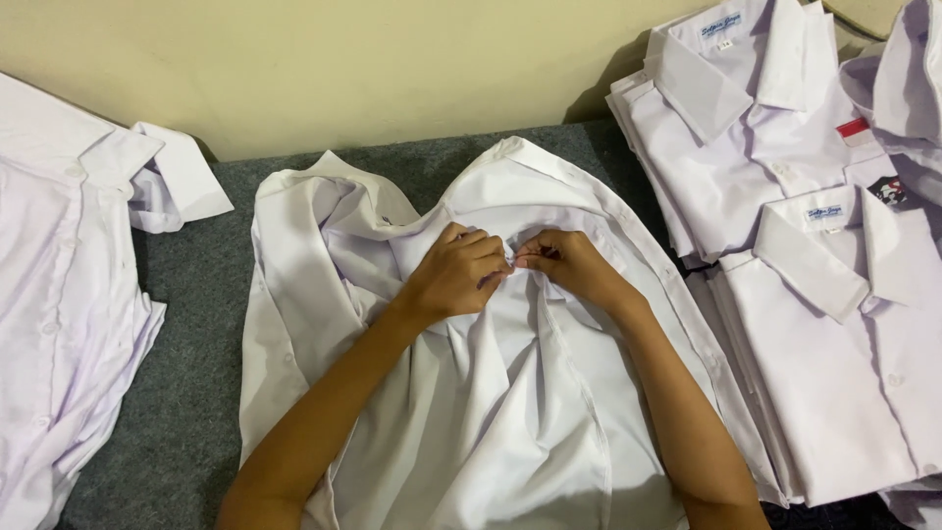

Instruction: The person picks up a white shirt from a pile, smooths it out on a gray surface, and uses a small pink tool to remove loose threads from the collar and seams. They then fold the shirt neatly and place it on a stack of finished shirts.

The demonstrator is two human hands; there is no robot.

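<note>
A white collared shirt (510, 412) lies spread and rumpled on the grey carpet (196, 324), collar toward the wall. My left hand (456, 273) and my right hand (569, 263) meet at the shirt's upper front, just below the collar. Both pinch the fabric with closed fingers, fingertips almost touching. A small button seems to sit between the fingertips, but it is too small to tell for sure.
Stacks of folded white shirts (785, 147) with labelled collars fill the right side, one bearing a red-and-white patch (854, 128). Another pile of white shirts (59, 294) lies at the left. A cream wall (343, 69) runs along the back.
</note>
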